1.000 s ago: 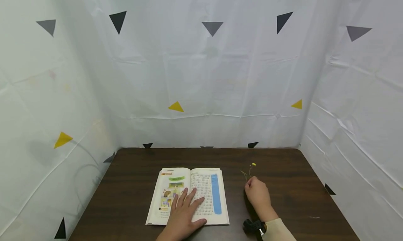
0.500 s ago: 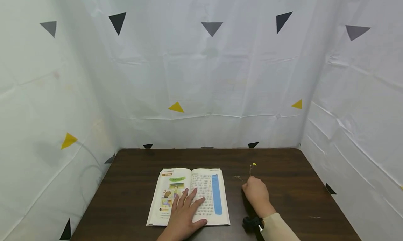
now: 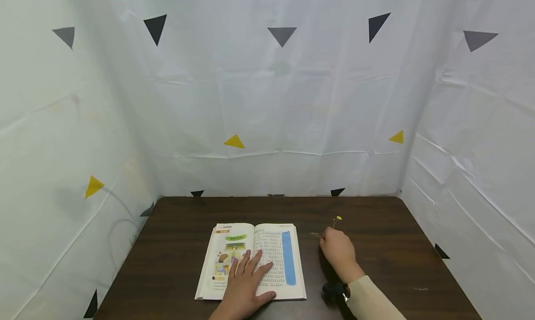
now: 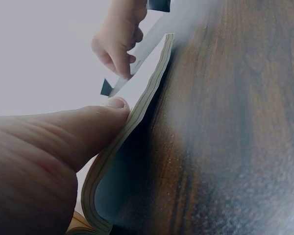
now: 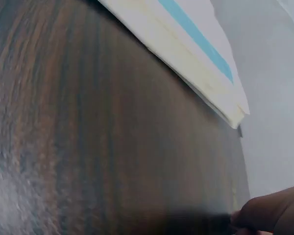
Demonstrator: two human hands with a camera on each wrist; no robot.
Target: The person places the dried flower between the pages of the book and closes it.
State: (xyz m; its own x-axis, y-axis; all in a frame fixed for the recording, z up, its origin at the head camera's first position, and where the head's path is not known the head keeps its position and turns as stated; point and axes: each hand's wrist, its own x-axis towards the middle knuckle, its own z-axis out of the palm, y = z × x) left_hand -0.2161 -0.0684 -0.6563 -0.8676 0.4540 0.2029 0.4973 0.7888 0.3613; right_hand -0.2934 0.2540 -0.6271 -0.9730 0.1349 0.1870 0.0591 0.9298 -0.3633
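An open book (image 3: 294, 276) lies on the dark wooden table, with coloured pictures on its left page and a blue strip on the right one. My left hand (image 3: 244, 285) rests on it with fingers spread across both pages. In the left wrist view, the thumb (image 4: 95, 122) touches the page near the book's edge (image 4: 154, 90). To the right of the book, my right hand (image 3: 339, 252) pinches a thin dried sprig with a small yellow flower (image 3: 339, 218). Its fingertips hide the lower stems. The right wrist view catches only part of this hand (image 5: 274, 213).
The dark table (image 3: 175, 245) extends around the book and ends at a white curtain (image 3: 276, 101) with black, grey and yellow triangles. This curtain also encloses both sides. A black wrist device (image 3: 334, 290) sits at my right wrist, by the beige sleeve (image 3: 372, 299).
My right hand has shifted slightly left and away from me with the sprig. One side stem now points further left. The left hand and the book stay put.
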